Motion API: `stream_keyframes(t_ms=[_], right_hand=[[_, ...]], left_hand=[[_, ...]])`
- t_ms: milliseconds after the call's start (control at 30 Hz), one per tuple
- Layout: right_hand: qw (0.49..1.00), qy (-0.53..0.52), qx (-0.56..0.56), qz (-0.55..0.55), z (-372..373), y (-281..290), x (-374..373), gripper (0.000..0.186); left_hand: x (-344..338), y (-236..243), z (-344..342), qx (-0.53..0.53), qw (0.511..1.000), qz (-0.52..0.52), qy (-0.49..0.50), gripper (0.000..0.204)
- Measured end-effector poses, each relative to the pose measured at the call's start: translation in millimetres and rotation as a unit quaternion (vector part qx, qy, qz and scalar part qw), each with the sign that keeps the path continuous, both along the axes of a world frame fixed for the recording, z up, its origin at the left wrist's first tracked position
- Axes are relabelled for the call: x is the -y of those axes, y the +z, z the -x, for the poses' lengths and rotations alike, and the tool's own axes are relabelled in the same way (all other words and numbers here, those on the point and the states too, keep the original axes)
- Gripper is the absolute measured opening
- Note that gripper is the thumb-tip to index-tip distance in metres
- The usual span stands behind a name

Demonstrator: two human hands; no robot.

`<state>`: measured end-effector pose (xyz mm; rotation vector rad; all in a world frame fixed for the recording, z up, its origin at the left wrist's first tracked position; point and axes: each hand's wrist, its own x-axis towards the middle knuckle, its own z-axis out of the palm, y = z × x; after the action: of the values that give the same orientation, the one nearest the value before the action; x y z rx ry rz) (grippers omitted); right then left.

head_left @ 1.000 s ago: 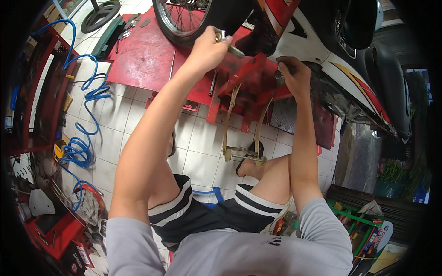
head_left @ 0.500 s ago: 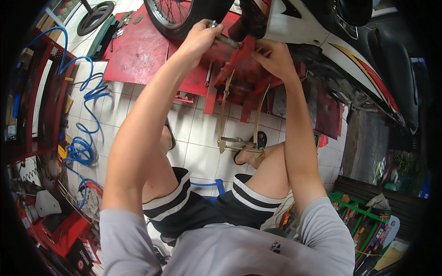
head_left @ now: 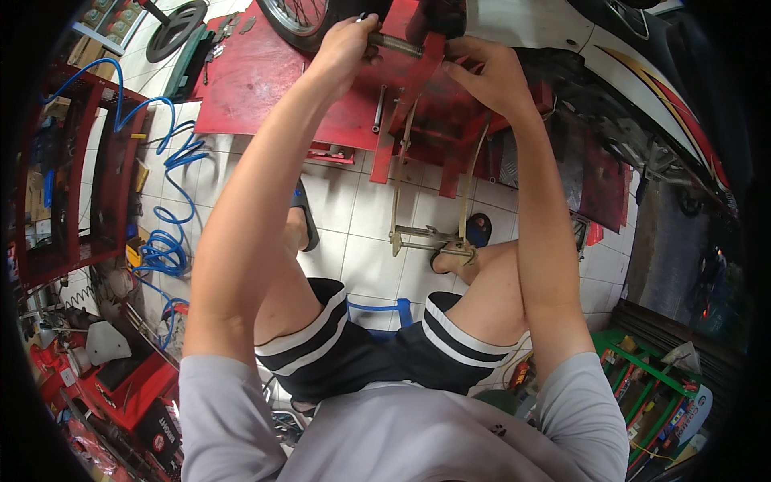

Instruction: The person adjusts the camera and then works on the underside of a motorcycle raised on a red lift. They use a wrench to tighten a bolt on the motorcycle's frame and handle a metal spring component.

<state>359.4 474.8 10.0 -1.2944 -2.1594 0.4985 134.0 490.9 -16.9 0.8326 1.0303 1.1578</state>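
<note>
since the earlier frames, the right hand (head_left: 491, 71) has come in from well apart to just right of the red bracket (head_left: 431, 64), and the threaded rod (head_left: 399, 46), which was slanting down toward that bracket, now lies nearly level, its far end at the bracket's left side. the left hand (head_left: 345, 55), left of the bracket, has its fingers wrapped around the near end of the rod, with little gap left between them and the metal. the right hand is half curled, thumb and forefinger drawn close together beside the bracket; whether they pinch anything is hidden, and the dark piece seen in that hand earlier cannot be made out. judging by this, both hands are now working on opposite sides of the same part, with the rod roughly lined up to it, though whether its end has entered the bracket i cannot tell. the wrench (head_left: 378, 110) rests on the red table (head_left: 265, 88) left of and below the bracket, the tyre (head_left: 283, 30) stands farther left, and the brass-coloured linkage (head_left: 434, 241) hangs below it, apart from both hands
</note>
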Motion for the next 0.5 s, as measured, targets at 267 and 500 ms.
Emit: stream_keyframes(t_ms=[267, 500], right_hand=[[0.999, -0.013, 0.034, -0.029, 1, -4, 0, 0.034], [0.999, -0.031, 0.014, -0.028, -1, -4, -1, 0.037]], left_hand=[[4, 4, 18, 0.024, 0.997, 0.064, -0.027, 0.035], [4, 6, 34, -0.036, 0.987, 0.017, -0.156, 0.04]])
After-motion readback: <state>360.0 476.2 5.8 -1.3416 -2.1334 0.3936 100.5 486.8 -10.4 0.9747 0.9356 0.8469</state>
